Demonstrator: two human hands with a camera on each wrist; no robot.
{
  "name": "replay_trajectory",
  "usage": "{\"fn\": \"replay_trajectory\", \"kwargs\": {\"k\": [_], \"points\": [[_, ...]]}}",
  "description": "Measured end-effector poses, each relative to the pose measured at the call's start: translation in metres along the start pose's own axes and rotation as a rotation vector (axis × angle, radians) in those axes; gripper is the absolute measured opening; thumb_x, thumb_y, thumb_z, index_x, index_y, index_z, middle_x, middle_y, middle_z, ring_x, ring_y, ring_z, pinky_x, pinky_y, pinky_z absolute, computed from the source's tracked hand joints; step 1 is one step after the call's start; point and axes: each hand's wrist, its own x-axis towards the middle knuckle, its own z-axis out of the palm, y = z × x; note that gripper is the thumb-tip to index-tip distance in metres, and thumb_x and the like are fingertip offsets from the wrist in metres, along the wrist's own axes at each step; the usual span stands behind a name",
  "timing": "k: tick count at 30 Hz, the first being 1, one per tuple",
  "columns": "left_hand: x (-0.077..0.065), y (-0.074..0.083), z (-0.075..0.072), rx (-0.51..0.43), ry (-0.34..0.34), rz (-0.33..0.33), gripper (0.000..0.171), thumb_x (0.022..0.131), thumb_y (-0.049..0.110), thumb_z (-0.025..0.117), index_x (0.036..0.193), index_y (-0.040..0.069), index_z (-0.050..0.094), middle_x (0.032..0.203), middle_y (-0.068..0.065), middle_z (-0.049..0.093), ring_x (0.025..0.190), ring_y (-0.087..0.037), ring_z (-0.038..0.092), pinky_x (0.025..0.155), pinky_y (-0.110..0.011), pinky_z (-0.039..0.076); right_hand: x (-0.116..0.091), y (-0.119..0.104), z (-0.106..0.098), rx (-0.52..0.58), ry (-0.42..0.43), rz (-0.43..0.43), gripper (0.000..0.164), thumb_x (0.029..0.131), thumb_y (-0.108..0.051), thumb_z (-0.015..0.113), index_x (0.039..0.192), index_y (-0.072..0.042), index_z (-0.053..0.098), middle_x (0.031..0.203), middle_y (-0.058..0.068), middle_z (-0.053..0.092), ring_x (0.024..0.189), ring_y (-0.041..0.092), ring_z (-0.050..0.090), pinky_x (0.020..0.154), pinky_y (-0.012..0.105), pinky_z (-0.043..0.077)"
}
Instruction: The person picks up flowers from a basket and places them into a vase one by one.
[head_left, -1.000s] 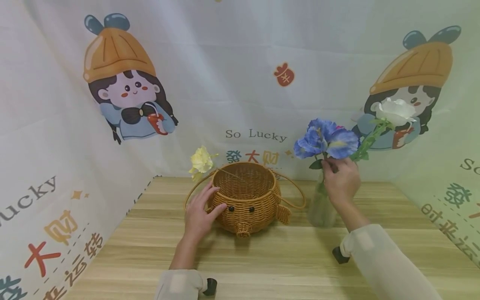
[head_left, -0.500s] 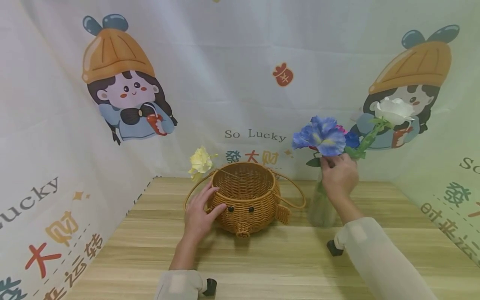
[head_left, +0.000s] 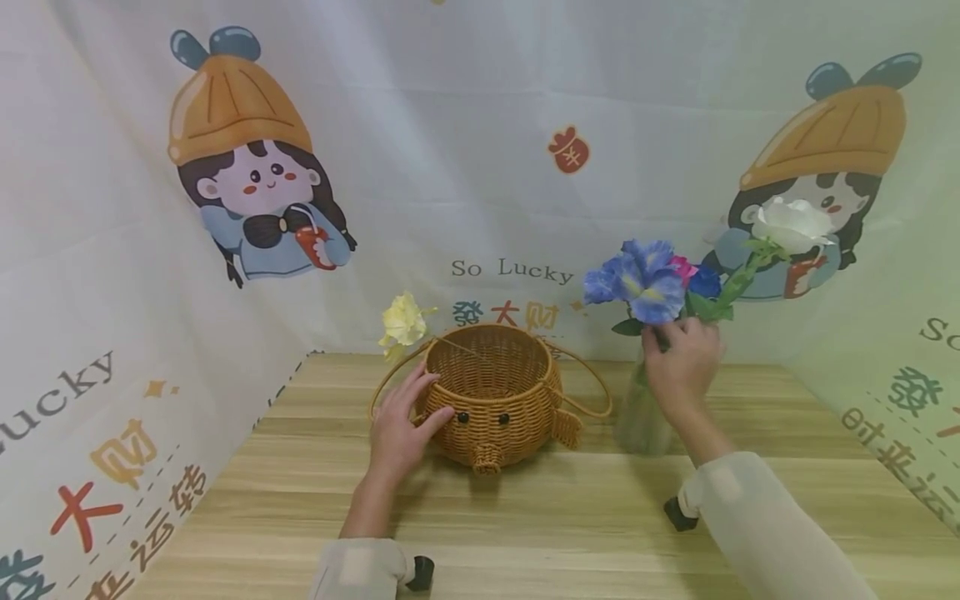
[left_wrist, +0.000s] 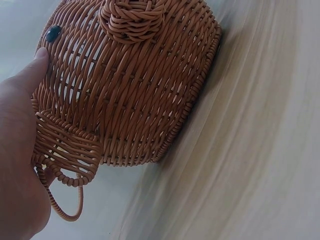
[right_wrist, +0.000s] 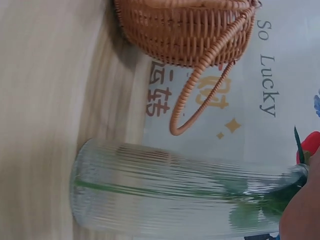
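In the head view a wicker basket (head_left: 495, 433) with an animal face stands mid-table, a yellow flower (head_left: 403, 321) leaning out over its rim. My left hand (head_left: 397, 425) rests on the basket's left side, fingers lying straight up to the rim and thumb on the front. The left wrist view shows that thumb (left_wrist: 35, 72) close to a dark eye. To the right, my right hand (head_left: 684, 362) pinches the stem of a blue iris (head_left: 645, 279) at the mouth of a ribbed clear vase (right_wrist: 175, 190). Its fingertips are partly hidden behind the petals and knuckles.
A white rose (head_left: 793, 223), a dark blue flower (head_left: 703, 281) and a pink flower (head_left: 682, 268) also rise from the vase. The basket's handle loop (head_left: 592, 387) sticks out toward the vase. A printed cloth (head_left: 450, 167) hangs behind the wooden table (head_left: 540, 533).
The blue iris has shifted left and turned, uncovering the pink and dark blue flowers. My right hand rose slightly, then came down again. The left hand and basket have stayed put.
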Motion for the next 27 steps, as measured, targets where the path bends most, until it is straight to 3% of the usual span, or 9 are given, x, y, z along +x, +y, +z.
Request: {"fn": "replay_trajectory", "kwargs": {"k": [12, 20, 27], "points": [[-0.001, 0.000, 0.001, -0.002, 0.009, -0.001, 0.051, 0.085, 0.039, 0.074, 0.131, 0.022, 0.060, 0.151, 0.002, 0.042, 0.134, -0.034, 0.038, 0.105, -0.062, 0.025, -0.024, 0.004, -0.007, 0.047, 0.039, -0.171, 0.018, 0.077, -0.007, 0.074, 0.092, 0.003, 0.072, 0.099, 0.020, 0.064, 0.088, 0.043, 0.047, 0.079, 0.059, 0.031], [0.001, 0.000, 0.001, -0.001, 0.000, -0.004, 0.051, 0.085, 0.040, 0.073, 0.132, 0.023, 0.060, 0.151, 0.004, 0.041, 0.135, -0.032, 0.038, 0.105, -0.062, 0.024, -0.040, -0.009, -0.013, 0.119, 0.012, -0.197, 0.024, 0.073, -0.006, 0.077, 0.096, 0.000, 0.072, 0.100, 0.019, 0.065, 0.091, 0.043, 0.050, 0.078, 0.057, 0.033], [0.001, -0.001, 0.001, 0.006, 0.013, 0.014, 0.052, 0.084, 0.038, 0.074, 0.131, 0.021, 0.061, 0.151, 0.002, 0.042, 0.133, -0.034, 0.039, 0.103, -0.064, 0.025, -0.051, -0.020, -0.005, 0.220, -0.038, -0.194, 0.025, 0.073, -0.004, 0.079, 0.097, 0.002, 0.071, 0.098, 0.021, 0.065, 0.088, 0.041, 0.053, 0.079, 0.051, 0.039]]}}
